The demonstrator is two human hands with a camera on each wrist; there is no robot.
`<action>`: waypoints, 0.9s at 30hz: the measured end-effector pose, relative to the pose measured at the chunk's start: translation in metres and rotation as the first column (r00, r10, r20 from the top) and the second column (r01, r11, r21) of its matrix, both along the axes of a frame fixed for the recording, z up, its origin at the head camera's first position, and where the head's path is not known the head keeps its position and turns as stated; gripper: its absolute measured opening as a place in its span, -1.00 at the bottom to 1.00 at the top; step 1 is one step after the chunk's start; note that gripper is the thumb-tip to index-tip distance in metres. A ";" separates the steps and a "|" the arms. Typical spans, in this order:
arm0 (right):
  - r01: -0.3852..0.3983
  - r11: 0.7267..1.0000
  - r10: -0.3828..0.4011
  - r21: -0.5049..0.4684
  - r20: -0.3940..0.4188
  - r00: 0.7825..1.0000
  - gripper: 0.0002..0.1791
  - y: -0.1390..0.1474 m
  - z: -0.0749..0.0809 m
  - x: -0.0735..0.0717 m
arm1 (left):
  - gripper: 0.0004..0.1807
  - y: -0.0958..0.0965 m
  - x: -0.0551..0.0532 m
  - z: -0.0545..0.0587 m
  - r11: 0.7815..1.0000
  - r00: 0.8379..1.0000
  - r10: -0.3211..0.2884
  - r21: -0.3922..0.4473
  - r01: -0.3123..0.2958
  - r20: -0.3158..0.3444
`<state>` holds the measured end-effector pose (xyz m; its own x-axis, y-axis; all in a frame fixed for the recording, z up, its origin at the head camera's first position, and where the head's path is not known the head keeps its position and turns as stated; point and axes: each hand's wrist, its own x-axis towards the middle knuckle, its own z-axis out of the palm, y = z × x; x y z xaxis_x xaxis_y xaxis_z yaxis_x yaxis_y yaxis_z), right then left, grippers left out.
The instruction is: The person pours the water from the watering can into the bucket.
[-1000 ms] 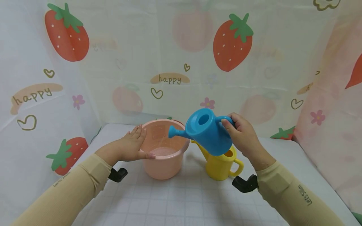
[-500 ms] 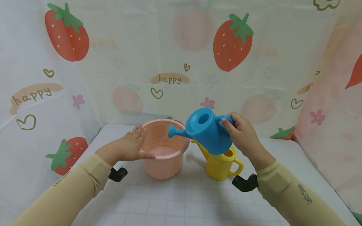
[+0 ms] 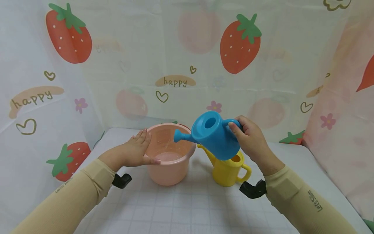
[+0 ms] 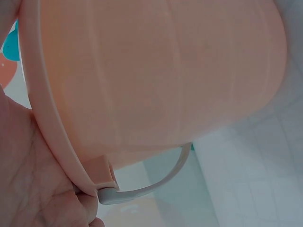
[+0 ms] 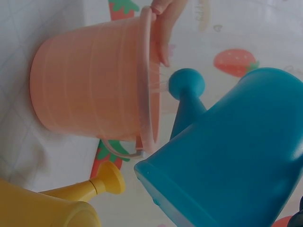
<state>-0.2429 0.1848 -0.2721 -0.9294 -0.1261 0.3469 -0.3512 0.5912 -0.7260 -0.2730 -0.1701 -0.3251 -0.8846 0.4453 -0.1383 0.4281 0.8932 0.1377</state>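
Note:
My right hand point(image 3: 250, 141) grips the handle of a blue watering can point(image 3: 217, 141), holding it tilted in the air. The can's spout points left, over the inside of a pink bucket point(image 3: 168, 174). In the right wrist view, fine streams of water run from the spout's blue rose point(image 5: 186, 84) into the bucket. My left hand point(image 3: 131, 151) rests on the bucket's left rim with fingers straight and thumb stretched along the near edge. The left wrist view shows the palm against the rim, beside the bucket's pale handle point(image 4: 147, 189).
A yellow watering can point(image 3: 226, 174) stands upright on the white checked tabletop point(image 3: 175, 208), right of the bucket and partly behind the blue can. A cloth backdrop point(image 3: 140, 42) with strawberry prints encloses the back and sides.
The blue watering can has risen very slightly in my right hand. My left hand, the bucket and the yellow can have stayed in place.

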 end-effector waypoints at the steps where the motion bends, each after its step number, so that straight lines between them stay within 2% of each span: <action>1: 0.000 1.000 0.000 0.000 -0.001 1.000 -0.62 0.000 0.000 0.000 | 0.34 0.000 0.000 0.000 1.000 1.000 -0.001 0.000 0.001 -0.001; 11: -0.015 1.000 0.015 -0.002 -0.005 1.000 -0.59 0.000 -0.002 -0.001 | 0.34 -0.001 -0.002 -0.003 1.000 1.000 -0.005 0.005 0.005 -0.020; 27: -0.007 1.000 0.007 0.015 -0.006 1.000 -0.57 0.001 -0.002 -0.001 | 0.34 -0.001 -0.002 -0.003 1.000 1.000 -0.004 0.011 0.004 -0.011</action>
<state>-0.2439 0.1857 -0.2741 -0.9264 -0.1378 0.3503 -0.3596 0.5996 -0.7150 -0.2748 -0.1708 -0.3279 -0.8843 0.4502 -0.1242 0.4331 0.8900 0.1426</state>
